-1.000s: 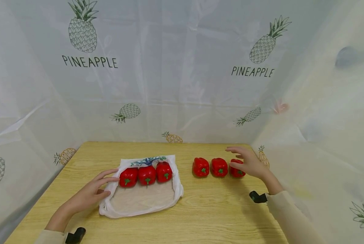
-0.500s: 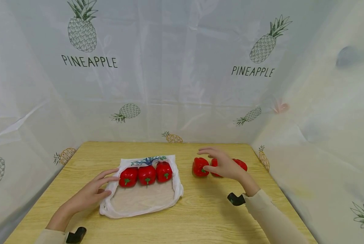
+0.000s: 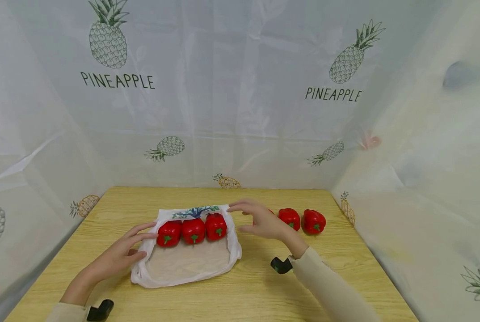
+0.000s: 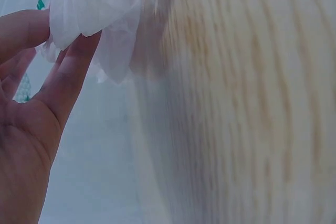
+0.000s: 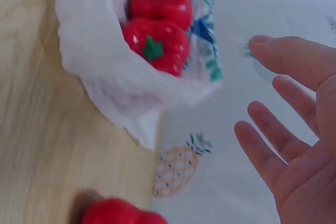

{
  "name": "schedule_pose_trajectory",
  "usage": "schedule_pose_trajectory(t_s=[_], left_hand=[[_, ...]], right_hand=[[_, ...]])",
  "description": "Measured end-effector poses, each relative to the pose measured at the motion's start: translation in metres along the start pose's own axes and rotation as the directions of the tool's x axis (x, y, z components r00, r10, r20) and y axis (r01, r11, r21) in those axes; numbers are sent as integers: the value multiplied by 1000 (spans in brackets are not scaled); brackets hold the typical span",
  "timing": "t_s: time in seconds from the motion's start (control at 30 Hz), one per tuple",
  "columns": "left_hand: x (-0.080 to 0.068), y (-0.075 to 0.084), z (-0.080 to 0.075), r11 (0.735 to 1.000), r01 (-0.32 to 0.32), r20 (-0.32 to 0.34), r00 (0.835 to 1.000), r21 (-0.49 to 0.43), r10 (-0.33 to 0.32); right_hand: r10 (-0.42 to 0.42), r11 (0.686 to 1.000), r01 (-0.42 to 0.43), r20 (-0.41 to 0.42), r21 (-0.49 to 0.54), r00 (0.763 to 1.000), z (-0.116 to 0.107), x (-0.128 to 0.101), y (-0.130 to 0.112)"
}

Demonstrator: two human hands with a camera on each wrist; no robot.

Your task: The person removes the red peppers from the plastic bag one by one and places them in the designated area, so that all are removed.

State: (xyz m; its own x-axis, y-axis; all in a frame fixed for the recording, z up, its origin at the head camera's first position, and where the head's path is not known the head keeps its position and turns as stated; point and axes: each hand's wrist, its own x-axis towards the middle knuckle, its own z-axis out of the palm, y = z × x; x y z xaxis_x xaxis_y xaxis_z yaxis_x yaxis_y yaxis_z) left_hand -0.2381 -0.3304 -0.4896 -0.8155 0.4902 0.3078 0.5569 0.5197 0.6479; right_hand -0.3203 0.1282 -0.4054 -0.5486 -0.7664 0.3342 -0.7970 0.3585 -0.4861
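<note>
**Ana:** Head view first: what are the hands doing?

**Ben:** Left hand [image 3: 121, 256] rests on the left edge of the white plastic bag [image 3: 185, 268], which lies spread on the wooden worktop [image 3: 264, 286]. In the left wrist view its fingers [image 4: 65, 69] pinch a fold of the bag's film.

**Ana:** And the other one?

**Ben:** Right hand [image 3: 264, 221] hovers above the worktop, just beside the bag's right edge, fingers spread and relaxed, holding nothing. The right wrist view shows the same: an empty palm with straight fingers [image 5: 265, 153].

**Ana:** Where are the peppers?

**Ben:** Three red peppers [image 3: 193, 230] sit in a row inside the bag, at its far end, touching one another, green stems facing the person. Two more peppers [image 3: 302, 220] lie on the bare worktop to the right of the right hand, side by side. A sliver of red shows behind that hand; I cannot tell what it is.

**Ana:** Anything around them?

**Ben:** A pale curtain [image 3: 240, 112] printed with pineapples and the word PINEAPPLE encloses the worktop on three sides. Cream sleeves [image 3: 332, 290] cover both forearms.
</note>
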Motion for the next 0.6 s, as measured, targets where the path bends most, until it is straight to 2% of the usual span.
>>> schedule_pose_trajectory(t_s=[0.23, 0.6], left_hand=[[1, -2, 0, 1000, -8, 7, 1000, -9, 8], [1, -5, 0, 999, -21, 8, 1000, -36, 21]], right_hand=[[61, 993, -68, 79, 94, 995, 25, 19, 4], [84, 995, -90, 106, 50, 991, 44, 41, 25]])
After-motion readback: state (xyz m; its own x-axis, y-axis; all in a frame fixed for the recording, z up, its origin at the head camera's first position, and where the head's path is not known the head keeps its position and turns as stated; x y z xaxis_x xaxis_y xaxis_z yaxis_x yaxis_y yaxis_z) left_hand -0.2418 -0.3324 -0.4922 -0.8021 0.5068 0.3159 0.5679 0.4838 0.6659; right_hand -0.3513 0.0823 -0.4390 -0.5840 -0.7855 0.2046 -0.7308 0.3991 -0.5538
